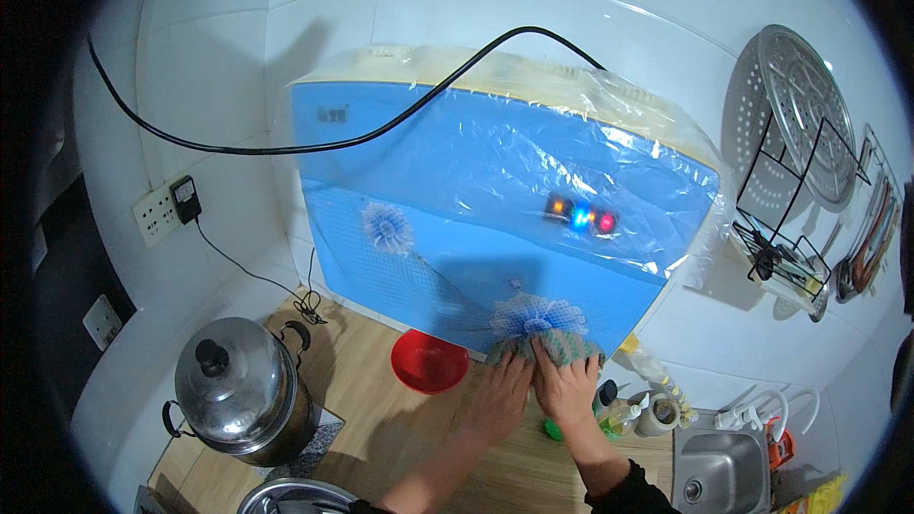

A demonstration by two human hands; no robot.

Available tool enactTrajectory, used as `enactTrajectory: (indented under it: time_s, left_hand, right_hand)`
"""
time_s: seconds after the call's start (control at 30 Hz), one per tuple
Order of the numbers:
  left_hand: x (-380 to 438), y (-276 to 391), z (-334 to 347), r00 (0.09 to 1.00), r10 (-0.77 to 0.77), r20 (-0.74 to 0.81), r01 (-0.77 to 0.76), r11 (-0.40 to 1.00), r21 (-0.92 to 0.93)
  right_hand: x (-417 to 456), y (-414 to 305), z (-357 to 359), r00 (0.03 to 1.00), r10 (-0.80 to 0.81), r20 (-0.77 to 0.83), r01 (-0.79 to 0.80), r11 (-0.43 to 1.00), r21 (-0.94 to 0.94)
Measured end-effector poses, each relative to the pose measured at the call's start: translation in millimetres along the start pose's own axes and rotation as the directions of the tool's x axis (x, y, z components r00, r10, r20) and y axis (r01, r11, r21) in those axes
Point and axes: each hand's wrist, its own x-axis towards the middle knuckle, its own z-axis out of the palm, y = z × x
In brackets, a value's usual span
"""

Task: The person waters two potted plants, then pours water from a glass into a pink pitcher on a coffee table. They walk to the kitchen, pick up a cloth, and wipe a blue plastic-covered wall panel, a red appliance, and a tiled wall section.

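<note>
A blue-fronted, wall-mounted appliance [443,243] with printed flowers hangs before me, its upper part covered by clear plastic film [485,135]. Both my hands are on a greenish-grey patterned cloth [571,346] at the front's lower edge. My left hand [503,389] presses one side of the cloth, fingers pointing up and slightly blurred. Beside it, my right hand [568,389] has its fingers over the other side. Lit indicators [582,216] in orange, blue and red glow through the film. Under the lower edge stands a red plastic bowl [430,364], partly hidden by the appliance.
A lidded steel pot [239,385] stands left on the wooden counter [400,442]. A black cable [285,150] crosses before the appliance. Bottles [620,417] stand right of my hands, near a steel sink [721,471]. A wire rack [782,228] and a perforated steamer plate [807,118] hang at right.
</note>
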Motion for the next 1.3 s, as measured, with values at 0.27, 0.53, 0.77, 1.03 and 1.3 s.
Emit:
enactTrajectory:
  time_s: [0.27, 0.53, 0.77, 1.03, 1.3]
  left_hand:
    - [39, -42, -29, 0.911, -0.175, -0.374, 0.113, 0.977, -0.182]
    - [-11, -44, 8, 0.955, -0.267, -0.131, 0.227, 0.939, -0.257]
    - [32, -52, -37, 0.869, -0.264, -0.418, 0.182, 0.957, -0.227]
    - [-11, -23, 4, 0.988, -0.095, 0.123, 0.109, 0.988, -0.111]
    - [22, -11, -29, 0.973, -0.112, -0.203, 0.08, 0.984, -0.161]
  right_hand:
    - [103, -39, -5, 1.0, -0.02, 0.013, 0.021, 0.995, -0.099]
    - [41, -42, 22, 0.963, -0.238, 0.128, 0.229, 0.97, 0.08]
    - [111, -57, 4, 0.993, -0.116, -0.027, 0.118, 0.989, 0.085]
    - [12, -27, 3, 0.99, -0.026, 0.141, 0.028, 1.0, -0.014]
    - [57, -17, -10, 0.99, 0.112, -0.081, -0.122, 0.985, -0.118]
